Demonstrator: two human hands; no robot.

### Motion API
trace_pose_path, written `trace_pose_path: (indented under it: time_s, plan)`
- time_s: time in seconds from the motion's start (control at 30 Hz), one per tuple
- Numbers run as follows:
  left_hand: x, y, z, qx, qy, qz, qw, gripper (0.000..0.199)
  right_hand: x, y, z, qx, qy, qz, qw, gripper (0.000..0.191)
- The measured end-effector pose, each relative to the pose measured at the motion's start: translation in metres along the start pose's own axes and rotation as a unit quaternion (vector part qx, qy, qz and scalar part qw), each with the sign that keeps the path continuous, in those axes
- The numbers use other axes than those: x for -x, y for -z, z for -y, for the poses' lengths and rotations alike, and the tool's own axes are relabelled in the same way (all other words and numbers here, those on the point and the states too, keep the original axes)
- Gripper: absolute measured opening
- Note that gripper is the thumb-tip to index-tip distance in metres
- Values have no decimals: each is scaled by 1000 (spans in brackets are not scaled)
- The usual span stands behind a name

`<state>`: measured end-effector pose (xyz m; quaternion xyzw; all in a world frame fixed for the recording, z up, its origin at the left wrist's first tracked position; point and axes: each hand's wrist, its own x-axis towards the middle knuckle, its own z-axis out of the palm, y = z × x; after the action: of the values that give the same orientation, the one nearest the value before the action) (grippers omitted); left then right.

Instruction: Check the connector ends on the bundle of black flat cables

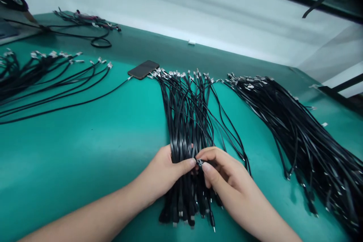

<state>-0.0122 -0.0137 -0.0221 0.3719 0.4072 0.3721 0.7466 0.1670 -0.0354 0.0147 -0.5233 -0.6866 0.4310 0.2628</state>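
A bundle of thin black cables (180,121) with silver connectors at both ends lies lengthwise in front of me. My left hand (170,168) is wrapped round the middle of this bundle, its thumb across the top; its other fingers are mostly hidden behind the cables. Just right of that thumb tip, my right hand (224,170) is closed, pinching a small dark shiny piece (200,162) between thumb and index finger. What kind of thing the piece is cannot be made out. A few cables (231,121) run loose to the right of the bundle.
A larger pile of black cables (297,132) covers the right side of the green table (85,159). More cables (56,79) lie at left; one ends beside a dark phone (143,69). A tangled cable heap (87,19) sits at the back left, near the white wall (159,3).
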Motion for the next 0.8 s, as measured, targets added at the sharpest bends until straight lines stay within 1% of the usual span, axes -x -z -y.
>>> trace_pose_path:
  time_s: [0.07, 0.13, 0.27, 0.37, 0.43, 0.53, 0.6, 0.7, 0.8]
  plan:
    - [0, -1, -1, 9, 3, -11, 1000, 25, 0, -1, 0, -27, -11, 13, 1000, 17]
    - [1, -2, -2, 8, 9, -24, 1000, 22, 0, -2, -1, -48, -15, 13, 999, 17]
    - [3, -4, -4, 2, 3, -45, 999, 20, -2, -4, -1, -54, -19, 23, 998, 18]
    - [3, -4, -3, -9, -13, -65, 998, 18, -2, -3, -1, -16, -19, 45, 999, 18]
    - [3, -4, -2, -10, -11, -70, 997, 19, -1, -1, 0, 14, -11, 59, 998, 18]
    - [3, -5, -2, -4, -9, -69, 998, 18, 0, 2, 3, 41, -1, 63, 997, 18]
    - [3, -6, -3, -9, -21, -80, 997, 14, 1, 3, 6, 60, 0, 64, 996, 18]
    - [4, -8, -3, -24, -29, -102, 994, 6, 2, 2, 10, 98, -11, 78, 992, 17]
    - [4, -9, -1, -38, -31, -115, 992, 8, 2, 2, 10, 117, -26, 86, 989, 18]
